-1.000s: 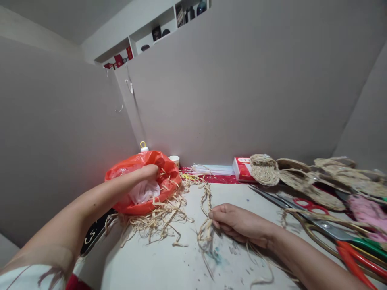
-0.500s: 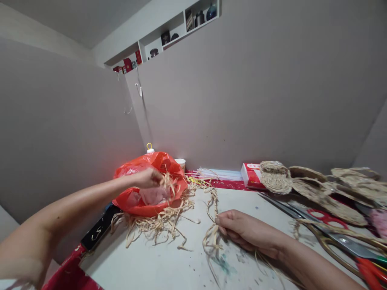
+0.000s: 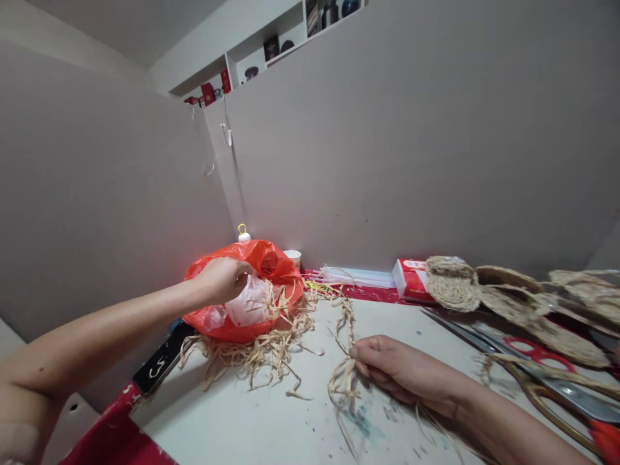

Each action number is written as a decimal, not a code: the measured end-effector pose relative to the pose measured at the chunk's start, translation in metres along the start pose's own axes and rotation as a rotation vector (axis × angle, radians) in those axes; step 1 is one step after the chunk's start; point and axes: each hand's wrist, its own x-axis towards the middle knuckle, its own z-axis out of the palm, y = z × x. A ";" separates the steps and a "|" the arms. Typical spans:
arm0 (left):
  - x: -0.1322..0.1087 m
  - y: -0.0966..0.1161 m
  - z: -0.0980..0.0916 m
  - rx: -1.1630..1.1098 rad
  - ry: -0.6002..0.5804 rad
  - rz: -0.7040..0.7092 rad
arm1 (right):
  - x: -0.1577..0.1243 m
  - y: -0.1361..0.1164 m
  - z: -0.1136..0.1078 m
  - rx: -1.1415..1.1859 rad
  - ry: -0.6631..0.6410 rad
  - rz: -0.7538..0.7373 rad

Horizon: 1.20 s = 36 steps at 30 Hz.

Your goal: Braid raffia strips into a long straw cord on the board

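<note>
My right hand (image 3: 394, 365) rests low over the white board, thumb and fingers pinched on a straw braid (image 3: 347, 323). Loose strand ends (image 3: 346, 387) fan out from the braid beside my fingertips. My left hand (image 3: 227, 276) is over the mouth of a red plastic bag (image 3: 220, 329), its fingers curled inward. What they hold, if anything, is hidden. Just below them a whitish plastic inner bag (image 3: 249, 302) bulges out. Dry straw strands (image 3: 256, 361) spill from the red bag's front onto the board.
Large scissors (image 3: 564, 391) and red-handled scissors (image 3: 537, 352) lie at the right, near woven straw slippers (image 3: 453, 284). A red-and-white box (image 3: 411, 281), thin pale sticks (image 3: 372, 278) and a paper cup (image 3: 292, 258) line the wall. A black object (image 3: 162, 361) lies at left.
My left hand has drawn back a little to the left, off the straw at the bag's opening, exposing more of the inner bag. My right hand keeps its pinch on the braid.
</note>
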 end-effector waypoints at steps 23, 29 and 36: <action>0.093 0.004 0.054 -0.585 -0.133 -0.239 | 0.003 0.003 -0.003 0.013 -0.024 -0.025; 0.071 -0.011 0.017 -0.959 0.015 -0.280 | 0.002 0.003 -0.001 -0.019 -0.016 -0.012; 0.065 -0.017 0.004 -1.216 0.093 -0.275 | 0.002 0.003 0.000 -0.019 -0.007 -0.005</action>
